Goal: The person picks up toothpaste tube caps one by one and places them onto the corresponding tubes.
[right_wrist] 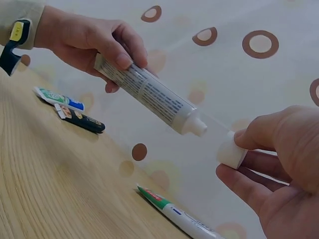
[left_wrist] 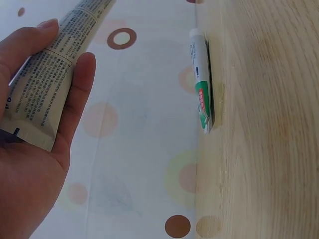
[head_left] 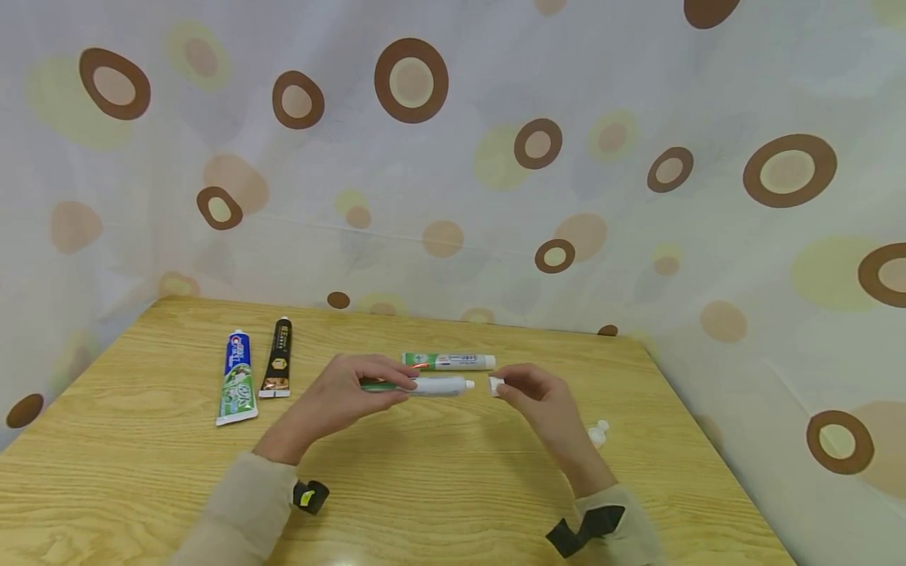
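In the head view my left hand [head_left: 362, 389] grips a white toothpaste tube [head_left: 440, 386] by its tail end, above the table. The tube's bare nozzle points right; rows of small print cover the side seen in the right wrist view [right_wrist: 154, 97]. Just beyond the nozzle, my right hand [head_left: 541, 401] pinches a white cap [head_left: 495, 386] between thumb and fingers. A small gap separates cap and nozzle. Behind them a green and white toothpaste tube [head_left: 460, 362] with its white cap on lies on the table.
At the left of the wooden table [head_left: 396, 503] lie a blue and green toothpaste tube [head_left: 237, 381] and a black one [head_left: 279, 358]. Small white caps [head_left: 598, 434] lie beside my right wrist. A dotted curtain [head_left: 453, 189] hangs behind the table.
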Demonstrator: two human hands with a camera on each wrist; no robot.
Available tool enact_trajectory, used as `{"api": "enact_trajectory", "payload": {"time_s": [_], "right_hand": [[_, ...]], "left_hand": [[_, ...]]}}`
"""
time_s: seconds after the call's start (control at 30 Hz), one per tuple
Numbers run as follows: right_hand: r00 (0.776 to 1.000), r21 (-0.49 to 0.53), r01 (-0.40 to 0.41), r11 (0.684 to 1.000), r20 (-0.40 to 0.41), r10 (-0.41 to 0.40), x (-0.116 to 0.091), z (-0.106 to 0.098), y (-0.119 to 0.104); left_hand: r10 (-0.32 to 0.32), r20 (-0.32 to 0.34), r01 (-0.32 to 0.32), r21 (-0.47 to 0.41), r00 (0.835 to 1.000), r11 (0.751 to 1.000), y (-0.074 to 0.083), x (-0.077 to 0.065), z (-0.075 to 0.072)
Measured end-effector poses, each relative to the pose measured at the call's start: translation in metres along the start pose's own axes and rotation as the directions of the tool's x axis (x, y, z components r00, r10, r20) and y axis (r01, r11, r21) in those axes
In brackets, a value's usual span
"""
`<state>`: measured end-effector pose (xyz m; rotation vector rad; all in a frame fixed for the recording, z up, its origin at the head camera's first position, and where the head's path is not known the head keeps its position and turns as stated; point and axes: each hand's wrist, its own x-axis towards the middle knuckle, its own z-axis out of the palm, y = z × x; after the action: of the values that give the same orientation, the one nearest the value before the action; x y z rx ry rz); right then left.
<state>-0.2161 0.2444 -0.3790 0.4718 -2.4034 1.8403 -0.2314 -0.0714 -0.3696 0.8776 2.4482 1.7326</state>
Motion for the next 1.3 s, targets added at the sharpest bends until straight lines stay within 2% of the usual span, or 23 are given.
{"api": "enact_trajectory", "payload": {"time_s": [0.37,0.7,1.0,1.2,1.3], "right_hand": [[0.999,0.070,-0.029,0.997,0.022,0.028,0.000,0.021,-0.004],[0.998,0.081,-0.024,0.996,0.066,0.018,-0.001,0.023,-0.006],[0.989,0.095,-0.010,0.995,0.149,-0.005,-0.002,0.019,-0.012],[0.994,0.033,0.006,0.999,0.109,-0.010,-0.001,0.020,-0.013],[0.995,0.045,0.013,0.999,0.096,-0.017,-0.001,0.020,-0.013]], "left_hand": [[0.018,0.045,-0.016,-0.051,0.999,0.999,-0.001,0.003,0.006],[0.015,0.044,-0.012,-0.057,0.999,0.998,0.000,0.004,0.007],[0.012,0.027,-0.010,-0.065,1.000,0.998,0.000,0.001,0.002],[0.015,0.037,-0.012,-0.081,0.999,0.997,-0.002,0.001,0.001],[0.019,0.050,-0.014,-0.096,0.999,0.995,-0.002,0.002,0.001]]}}
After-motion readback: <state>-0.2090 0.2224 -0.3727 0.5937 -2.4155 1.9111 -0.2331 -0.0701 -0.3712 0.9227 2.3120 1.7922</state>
